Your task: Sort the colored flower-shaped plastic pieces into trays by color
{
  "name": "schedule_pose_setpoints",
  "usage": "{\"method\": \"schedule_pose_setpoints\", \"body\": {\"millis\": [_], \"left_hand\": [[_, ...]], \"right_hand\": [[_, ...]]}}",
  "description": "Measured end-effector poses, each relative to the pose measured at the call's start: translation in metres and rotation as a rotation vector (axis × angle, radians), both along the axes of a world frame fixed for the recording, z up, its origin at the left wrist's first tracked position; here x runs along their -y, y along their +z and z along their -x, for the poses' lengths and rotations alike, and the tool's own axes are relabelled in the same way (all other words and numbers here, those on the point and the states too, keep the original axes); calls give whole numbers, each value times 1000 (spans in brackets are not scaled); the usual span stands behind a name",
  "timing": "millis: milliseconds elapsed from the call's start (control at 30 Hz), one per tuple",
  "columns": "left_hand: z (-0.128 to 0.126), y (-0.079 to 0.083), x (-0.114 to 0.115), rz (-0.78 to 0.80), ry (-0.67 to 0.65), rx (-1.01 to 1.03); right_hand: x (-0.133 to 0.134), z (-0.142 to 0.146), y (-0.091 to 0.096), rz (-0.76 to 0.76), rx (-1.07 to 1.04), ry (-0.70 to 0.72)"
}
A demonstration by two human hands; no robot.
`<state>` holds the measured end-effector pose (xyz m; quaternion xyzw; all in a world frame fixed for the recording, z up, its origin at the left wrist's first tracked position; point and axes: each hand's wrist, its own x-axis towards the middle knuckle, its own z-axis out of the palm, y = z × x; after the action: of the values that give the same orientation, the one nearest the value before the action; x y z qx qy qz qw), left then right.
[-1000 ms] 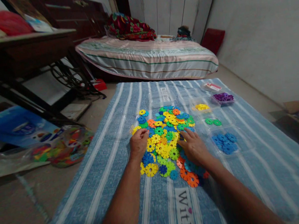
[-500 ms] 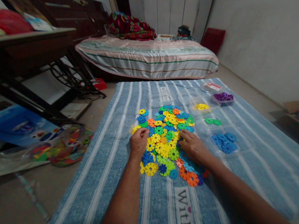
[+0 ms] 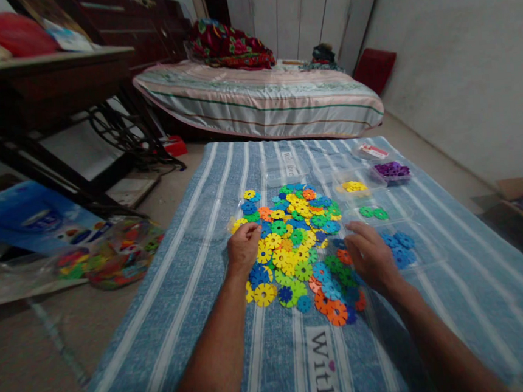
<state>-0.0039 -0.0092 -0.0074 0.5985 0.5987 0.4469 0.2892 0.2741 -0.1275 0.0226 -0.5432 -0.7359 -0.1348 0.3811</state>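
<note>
A spread pile of flower-shaped plastic discs [image 3: 284, 258] in yellow, green, blue and orange lies on the striped blue cloth. My left hand [image 3: 244, 246] rests at the pile's left side, thumb and fingers pinched together; whatever may be in them is too small to name. To the right of the pile hovers my right hand [image 3: 371, 256], its fingers curled and partly hiding the container of blue discs [image 3: 402, 249]. What those fingers hold, if anything, is hidden. Just beyond that hand lie two green discs [image 3: 373, 212] in a clear container.
Farther back are a container of yellow discs [image 3: 354, 186], a container of purple discs [image 3: 392, 171] and a clear box [image 3: 372, 151] with a red-and-white label. A bed [image 3: 257, 102] stands past the cloth's far edge. Bagged colourful pieces [image 3: 118, 257] lie on the floor at left.
My right hand has moved right, off the pile toward the blue discs' container, uncovering green and orange discs. My left hand has stayed in place.
</note>
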Motion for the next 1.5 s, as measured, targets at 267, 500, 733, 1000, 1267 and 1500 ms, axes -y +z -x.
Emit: {"method": "schedule_pose_setpoints", "body": {"millis": [267, 500, 733, 1000, 1267, 1500], "left_hand": [[-1, -2, -2, -3, -8, 0], [-1, -1, 0, -18, -15, -6], [-1, 2, 2, -13, -18, 2], [-3, -2, 2, 2, -12, 16], [-2, -8, -1, 14, -9, 2], [-1, -7, -1, -1, -24, 2]], "right_hand": [[22, -55, 27, -117, 56, -463], [26, 61, 4, 79, -18, 124], [14, 145, -4, 265, 93, 400], [24, 137, -25, 298, 152, 294], [30, 91, -29, 240, 170, 141], [11, 136, -11, 295, 164, 213]]}}
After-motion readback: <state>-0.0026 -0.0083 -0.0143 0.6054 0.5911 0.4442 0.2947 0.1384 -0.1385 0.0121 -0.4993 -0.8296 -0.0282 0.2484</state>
